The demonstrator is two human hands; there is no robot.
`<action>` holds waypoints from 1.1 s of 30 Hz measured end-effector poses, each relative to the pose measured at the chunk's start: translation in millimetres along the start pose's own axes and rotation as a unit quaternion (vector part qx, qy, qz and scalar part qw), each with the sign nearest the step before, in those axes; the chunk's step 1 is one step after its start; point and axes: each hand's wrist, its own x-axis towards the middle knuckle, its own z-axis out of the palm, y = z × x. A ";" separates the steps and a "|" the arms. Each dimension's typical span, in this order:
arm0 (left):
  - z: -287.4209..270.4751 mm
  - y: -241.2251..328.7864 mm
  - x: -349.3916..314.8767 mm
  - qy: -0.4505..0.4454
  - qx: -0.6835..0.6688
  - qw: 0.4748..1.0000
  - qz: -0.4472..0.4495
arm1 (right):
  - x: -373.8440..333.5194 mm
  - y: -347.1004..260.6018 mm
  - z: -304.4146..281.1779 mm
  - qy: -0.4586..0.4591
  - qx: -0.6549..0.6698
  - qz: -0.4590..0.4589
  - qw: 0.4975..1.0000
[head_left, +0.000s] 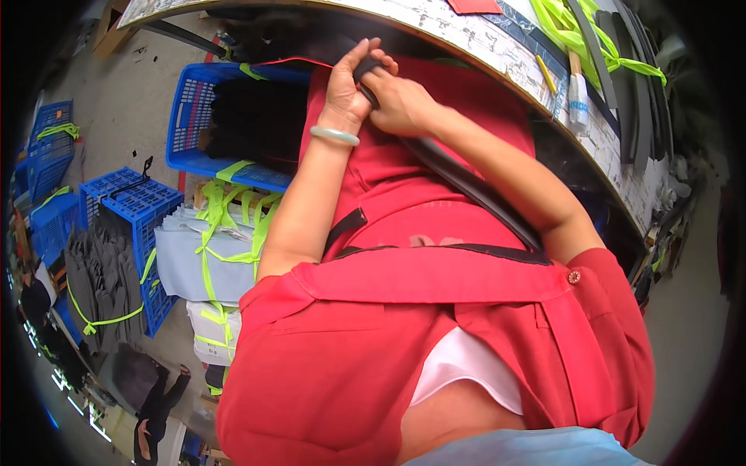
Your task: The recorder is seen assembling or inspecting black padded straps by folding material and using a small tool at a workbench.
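Nearest in the view is the person's own red shirt, filling the lower middle, with both bare forearms running up from it toward the far edge. A long dark strip, flat and narrow like a strap or band, lies diagonally across the red lap from near right to far centre, where both hands meet on its far end. The left hand, with a pale green bangle on its wrist, has its fingers curled shut around the strip's end; the right hand sits touching it just to the right, fingers closed on the same strip a little nearer along. The strip looks light and limp, sagging to follow the lap, so it would probably flop unless held at two points or pinched near the end, as it is now; its surface seems smooth and might slide through a loose grip. To the left, on the floor, stand blue plastic crates and bundles of grey sheets tied with bright yellow-green tape. Beyond the hands curves the desk, carrying a yellow pencil, more dark strips and yellow-green tape at the far right.
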 end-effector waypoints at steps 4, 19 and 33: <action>-21.9 -10.1 0.1 -0.042 0.010 0.999 0.026 | -26.2 -6.6 1.5 0.011 0.039 0.027 0.999; -10.4 0.8 0.5 -0.011 -0.040 0.999 0.012 | -4.4 5.8 8.2 0.026 0.059 -0.017 0.998; -15.0 -10.8 -1.3 -0.024 0.000 0.998 0.065 | -5.4 4.3 -1.6 -0.060 0.026 0.052 0.996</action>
